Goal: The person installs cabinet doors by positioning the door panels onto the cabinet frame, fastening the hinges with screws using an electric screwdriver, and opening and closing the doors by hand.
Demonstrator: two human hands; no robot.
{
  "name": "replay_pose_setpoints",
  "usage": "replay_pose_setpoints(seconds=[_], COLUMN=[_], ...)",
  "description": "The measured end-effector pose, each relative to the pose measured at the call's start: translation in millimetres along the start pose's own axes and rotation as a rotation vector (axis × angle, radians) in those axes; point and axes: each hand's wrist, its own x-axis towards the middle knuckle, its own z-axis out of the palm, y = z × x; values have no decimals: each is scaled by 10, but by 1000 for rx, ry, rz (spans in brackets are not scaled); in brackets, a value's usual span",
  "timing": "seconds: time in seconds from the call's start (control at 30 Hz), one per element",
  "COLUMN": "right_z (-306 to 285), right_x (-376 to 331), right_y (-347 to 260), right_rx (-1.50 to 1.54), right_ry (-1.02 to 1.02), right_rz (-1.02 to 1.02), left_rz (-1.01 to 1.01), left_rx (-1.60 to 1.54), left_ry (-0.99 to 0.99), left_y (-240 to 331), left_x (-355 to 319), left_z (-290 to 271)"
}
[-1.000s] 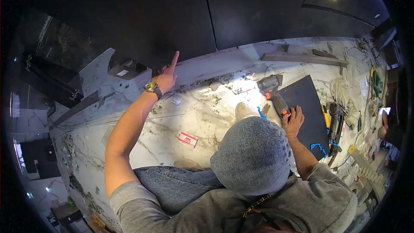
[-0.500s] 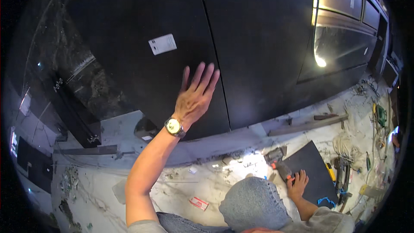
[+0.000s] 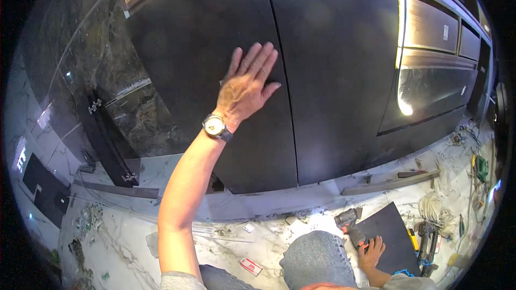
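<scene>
Denim knee (image 3: 317, 260): right up front at the lower edge, bent, over the pale marble floor (image 3: 220, 252).
Red-and-white packet (image 3: 251, 267): flat on the marble, just left of that knee.
Right hand (image 3: 372, 256): down low, fingers spread over the black sheet, wrapped round nothing, right at the drill's foot; whether the thumb touches the tool, I can't tell.
Cordless drill (image 3: 348, 218): black with orange touches, lying between knee and hand, its foot toward the fingers, by the sheet's left edge.
Black sheet (image 3: 395, 231): flat on the floor, a yellow tool (image 3: 413, 240) along its right side.
Pale cloth (image 3: 430, 208): crumpled, out past the yellow tool.
Left hand (image 3: 243, 90): and up here, wide open, back of the hand to us, palm to the black door, gripping nothing; wristwatch (image 3: 215, 126) on this arm.
Black door (image 3: 199, 48): tall and plain, filling the middle, the fingertips just short of its right edge.
Second black door (image 3: 341, 75): alongside, one thin dark gap between the pair.
Narrow dark panel (image 3: 110, 142): off to the left, metal hinges (image 3: 95, 106) catching the light.
Drawer fronts (image 3: 430, 21): far upper right, brightly lit.
</scene>
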Motion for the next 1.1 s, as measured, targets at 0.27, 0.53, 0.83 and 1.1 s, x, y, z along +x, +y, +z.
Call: replay_pose_setpoints(seconds=[0.27,0.53,0.83,1.1], right_z=[-85,102,338,50], right_x=[-40,67,-106,353], right_y=[-76,50,505,-118], right_rx=[37,-196,-311,-180], right_ry=[28,406,-15,75], right_rz=[-5,-276,-258,-63], left_rz=[-190,-141,-177,-227], left_rx=[285,323,231,427], left_ry=[283,360,441,483], left_y=[-994,-1275,-1430,-1657], left_x=[722,937,874,375], left_z=[-633,-791,-816,-398])
